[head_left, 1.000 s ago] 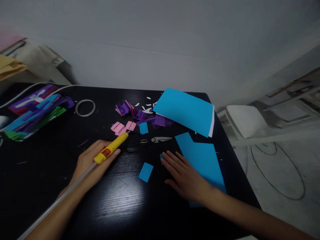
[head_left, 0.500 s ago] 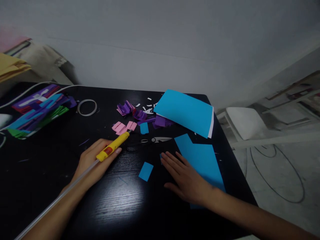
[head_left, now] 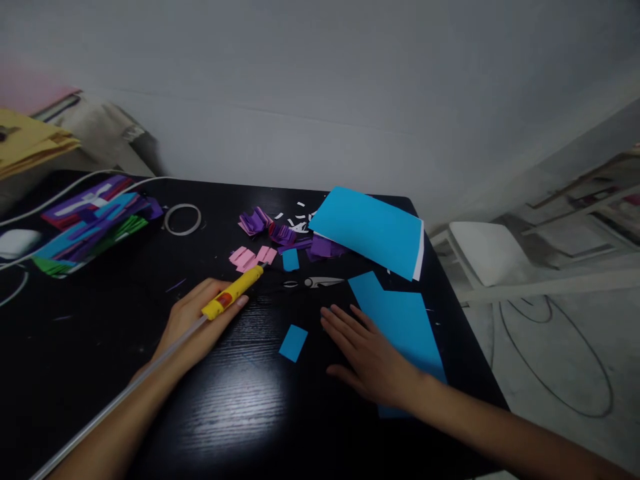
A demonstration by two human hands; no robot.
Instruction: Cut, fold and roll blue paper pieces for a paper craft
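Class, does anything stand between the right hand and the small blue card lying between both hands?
Nothing visible does: only black tabletop shows between the right hand and the small blue card. The scissors lie beyond, outside that gap.

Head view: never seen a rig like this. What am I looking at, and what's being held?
There is no machine here, just two bare human hands. The picture comes from a camera worn on the person's head, looking forward and down. The left hand holds a yellow pen-shaped tool, with a clear rod trailing from its back end. The right hand lies flat, palm down, partly over a cut blue sheet; whatever else is under it is hidden. On the black table between the hands is a small blue rectangle. Farther back are scissors, folded pink pieces, white scraps and larger blue paper.
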